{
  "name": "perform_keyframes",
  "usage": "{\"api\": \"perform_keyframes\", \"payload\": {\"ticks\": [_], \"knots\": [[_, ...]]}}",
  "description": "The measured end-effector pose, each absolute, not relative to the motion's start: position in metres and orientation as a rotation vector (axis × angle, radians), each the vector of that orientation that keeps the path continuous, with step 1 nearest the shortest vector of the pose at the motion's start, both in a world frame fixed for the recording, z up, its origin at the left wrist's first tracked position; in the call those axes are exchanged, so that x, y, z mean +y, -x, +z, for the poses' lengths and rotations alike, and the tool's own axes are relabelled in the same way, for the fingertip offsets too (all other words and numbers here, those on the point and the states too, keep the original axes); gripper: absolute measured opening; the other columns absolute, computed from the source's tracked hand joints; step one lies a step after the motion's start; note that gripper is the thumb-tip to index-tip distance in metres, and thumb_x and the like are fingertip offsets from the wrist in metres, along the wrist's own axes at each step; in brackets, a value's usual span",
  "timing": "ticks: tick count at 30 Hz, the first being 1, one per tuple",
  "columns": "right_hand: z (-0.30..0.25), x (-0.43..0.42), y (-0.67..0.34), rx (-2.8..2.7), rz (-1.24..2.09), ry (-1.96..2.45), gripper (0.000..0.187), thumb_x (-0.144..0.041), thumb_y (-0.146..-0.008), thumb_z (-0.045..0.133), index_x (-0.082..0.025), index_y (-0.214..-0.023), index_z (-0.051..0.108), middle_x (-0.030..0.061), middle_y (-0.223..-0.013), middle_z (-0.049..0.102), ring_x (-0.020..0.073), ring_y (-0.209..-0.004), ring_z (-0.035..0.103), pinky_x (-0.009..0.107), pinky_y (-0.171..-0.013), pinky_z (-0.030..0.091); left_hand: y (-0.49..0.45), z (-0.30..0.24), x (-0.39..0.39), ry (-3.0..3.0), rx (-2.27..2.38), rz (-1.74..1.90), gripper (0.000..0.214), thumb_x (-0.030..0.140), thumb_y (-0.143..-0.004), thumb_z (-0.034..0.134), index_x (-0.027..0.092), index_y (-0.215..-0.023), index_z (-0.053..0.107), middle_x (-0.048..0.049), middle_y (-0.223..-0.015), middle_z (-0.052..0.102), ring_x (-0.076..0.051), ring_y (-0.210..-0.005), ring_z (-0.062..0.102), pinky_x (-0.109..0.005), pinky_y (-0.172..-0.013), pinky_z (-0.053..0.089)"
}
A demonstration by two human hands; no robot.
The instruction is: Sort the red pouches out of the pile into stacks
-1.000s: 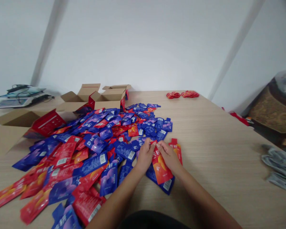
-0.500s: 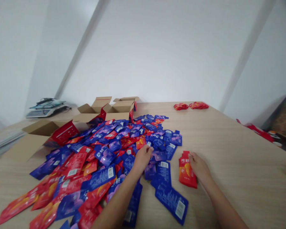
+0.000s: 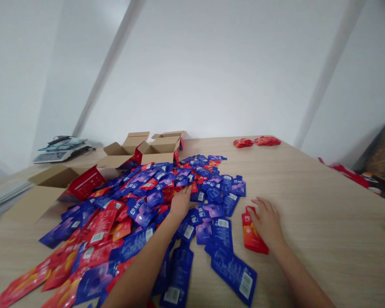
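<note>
A big heap of flat red and blue sachets [image 3: 141, 205] covers the wooden table [image 3: 308, 205]. My left hand [image 3: 180, 202] reaches forward into the middle of the heap, fingers stretched flat on the packets. My right hand [image 3: 267, 222] lies open, palm down, on a small stack of red sachets [image 3: 252, 233] set apart to the right of the heap. Loose blue sachets [image 3: 234, 273] lie in front of it, near the table's front edge.
Open cardboard boxes [image 3: 150, 147] with red liners stand behind the heap, another box [image 3: 51, 179] at the left. A scale [image 3: 62, 147] sits at the far left. Small red bundles [image 3: 256, 141] lie at the table's far edge; red items [image 3: 349, 175] beyond the right edge.
Both hands held one red sachet at the heap's edge. My right hand carried it right onto the separate red stack, and my left hand reached deeper into the heap.
</note>
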State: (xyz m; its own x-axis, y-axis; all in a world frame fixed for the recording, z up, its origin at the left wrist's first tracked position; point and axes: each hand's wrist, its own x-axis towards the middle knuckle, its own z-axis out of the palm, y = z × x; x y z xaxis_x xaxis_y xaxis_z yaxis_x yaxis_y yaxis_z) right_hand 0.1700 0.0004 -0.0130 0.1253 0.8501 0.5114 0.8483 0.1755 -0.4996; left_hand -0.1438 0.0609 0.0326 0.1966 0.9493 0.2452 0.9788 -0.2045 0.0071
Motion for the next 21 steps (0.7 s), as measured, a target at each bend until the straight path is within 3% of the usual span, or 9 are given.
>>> {"api": "perform_keyframes", "payload": {"ticks": [3,7,9,12,15,18,21], "knots": [[0.01,-0.01,-0.152,-1.586,0.381,1.392,0.034,-0.042,-0.086,0.045,-0.02,-0.106,0.062,0.0112,-0.112,0.063,0.0262,-0.107,0.055,0.045,-0.097,0.039,0.138,0.05,0.041,2.326,-1.762,-0.551,0.056,0.001,-0.081,0.041,0.017,-0.135,0.04,-0.0132,-0.131,0.055,-0.021,-0.116,0.056,-0.034,-0.096,0.047],[0.031,-0.028,-0.11,-1.217,1.288,1.077,0.041,-0.055,-0.082,0.05,-0.023,-0.106,0.063,0.0079,-0.092,0.071,0.0248,-0.084,0.066,0.042,-0.076,0.052,0.106,0.061,0.001,2.518,-1.311,-0.822,0.057,0.0,-0.084,0.035,0.018,-0.138,0.037,-0.0083,-0.138,0.048,-0.017,-0.13,0.042,-0.035,-0.105,0.041],[0.034,-0.034,-0.095,-0.934,1.492,0.9,0.042,-0.054,-0.077,0.058,-0.023,-0.103,0.065,0.0072,-0.091,0.072,0.0235,-0.081,0.067,0.039,-0.072,0.053,0.085,0.058,-0.021,2.643,-1.066,-0.867,0.052,0.003,-0.086,0.034,0.016,-0.136,0.039,-0.0083,-0.137,0.049,-0.017,-0.133,0.037,-0.036,-0.106,0.04],[0.03,-0.034,-0.09,-0.677,1.484,0.853,0.033,-0.045,-0.065,0.073,-0.02,-0.087,0.069,0.006,-0.086,0.073,0.0208,-0.076,0.067,0.032,-0.066,0.052,0.064,0.048,-0.049,2.848,-0.812,-0.855,0.047,0.005,-0.087,0.034,0.015,-0.131,0.045,-0.0097,-0.135,0.051,-0.019,-0.135,0.033,-0.036,-0.105,0.042],[0.023,-0.031,-0.097,-0.655,1.449,0.948,0.031,-0.046,-0.066,0.072,-0.02,-0.082,0.068,0.0051,-0.079,0.072,0.0202,-0.07,0.066,0.032,-0.063,0.052,0.056,0.042,-0.064,3.018,-0.791,-0.995,0.046,0.004,-0.085,0.034,0.017,-0.126,0.05,-0.0097,-0.133,0.053,-0.019,-0.132,0.039,-0.036,-0.105,0.042],[0.021,-0.03,-0.1,-0.77,1.362,1.04,0.034,-0.051,-0.07,0.067,-0.021,-0.086,0.068,0.0032,-0.078,0.071,0.0198,-0.07,0.064,0.032,-0.065,0.051,0.051,0.048,-0.057,2.868,-1.309,-1.482,0.041,0.008,-0.086,0.036,0.02,-0.123,0.05,-0.0097,-0.124,0.058,-0.019,-0.118,0.052,-0.038,-0.099,0.044],[0.024,-0.033,-0.097,-1.0,1.363,1.05,0.038,-0.056,-0.074,0.061,-0.023,-0.091,0.068,0.0016,-0.077,0.069,0.0197,-0.071,0.062,0.031,-0.065,0.049,0.044,0.059,-0.033,2.601,-1.91,-1.865,0.033,0.02,-0.079,0.057,0.018,-0.111,0.052,-0.0095,-0.112,0.061,-0.02,-0.101,0.058,-0.035,-0.086,0.049]]}}
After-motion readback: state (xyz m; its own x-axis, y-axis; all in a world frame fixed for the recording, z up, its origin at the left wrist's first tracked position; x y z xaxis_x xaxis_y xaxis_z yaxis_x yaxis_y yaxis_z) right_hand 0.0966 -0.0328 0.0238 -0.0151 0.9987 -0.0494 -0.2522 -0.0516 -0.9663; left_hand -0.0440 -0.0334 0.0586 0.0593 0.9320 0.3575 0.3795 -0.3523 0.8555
